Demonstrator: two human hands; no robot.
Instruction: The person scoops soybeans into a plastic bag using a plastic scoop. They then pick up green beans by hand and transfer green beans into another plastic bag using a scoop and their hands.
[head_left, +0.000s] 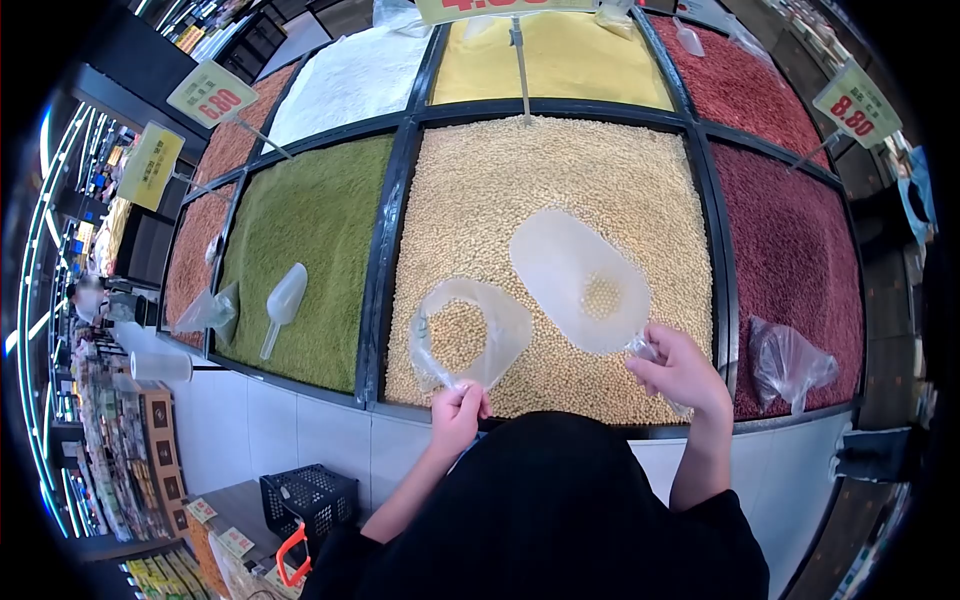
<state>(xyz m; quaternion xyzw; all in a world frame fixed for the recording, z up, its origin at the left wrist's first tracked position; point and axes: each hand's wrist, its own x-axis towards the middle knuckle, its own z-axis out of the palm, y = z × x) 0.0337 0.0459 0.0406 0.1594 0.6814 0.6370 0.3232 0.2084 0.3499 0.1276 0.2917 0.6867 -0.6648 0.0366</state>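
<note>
My left hand (pixel 460 412) pinches the rim of a clear plastic bag (pixel 508 335), which hangs open over the bin of pale yellow beans (pixel 560 170). Beans show inside the bag's round mouth. To the right, my right hand (pixel 682 372) is closed on the handle of a large translucent scoop (pixel 565 262). The scoop points up and left above the same bin, with a small patch of beans visible in or through its lower part. Bag and scoop are close together, with a narrow gap between them.
Left is a green bean bin (pixel 310 200) with a small scoop (pixel 287 297). The dark red bean bin (pixel 785 250) at right holds a crumpled plastic bag (pixel 790 362). Price signs stand on rods. A black basket (pixel 308 500) is at lower left; a distant person (pixel 92 300) is at far left.
</note>
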